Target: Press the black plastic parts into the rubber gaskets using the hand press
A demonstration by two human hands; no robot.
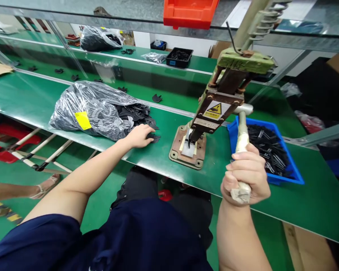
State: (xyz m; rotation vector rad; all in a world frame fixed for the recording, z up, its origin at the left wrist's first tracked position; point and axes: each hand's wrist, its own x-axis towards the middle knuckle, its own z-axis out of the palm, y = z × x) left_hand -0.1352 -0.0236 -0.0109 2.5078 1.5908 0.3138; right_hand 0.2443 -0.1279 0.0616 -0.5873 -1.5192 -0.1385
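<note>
My right hand (pixel 246 175) is wrapped round the tape-covered lever handle (pixel 242 137) of a green hand press (pixel 224 94). A small black part sits under the tool on the press's base plate (pixel 175 149). My left hand (pixel 141 136) is at the mouth of a clear plastic bag (pixel 87 107). Its fingers are curled, with the tips pinching a black curved plastic piece (pixel 156 139) just above the table. More dark curved pieces (pixel 137 114) spill from the bag beside the hand.
A blue bin (pixel 288 158) of narrow black parts stands right of the press. Single black pieces (pixel 156 98) lie on the green belt behind the table. An orange-red bin (pixel 190 13) sits on the shelf above. Another person's foot (pixel 48 184) shows at lower left.
</note>
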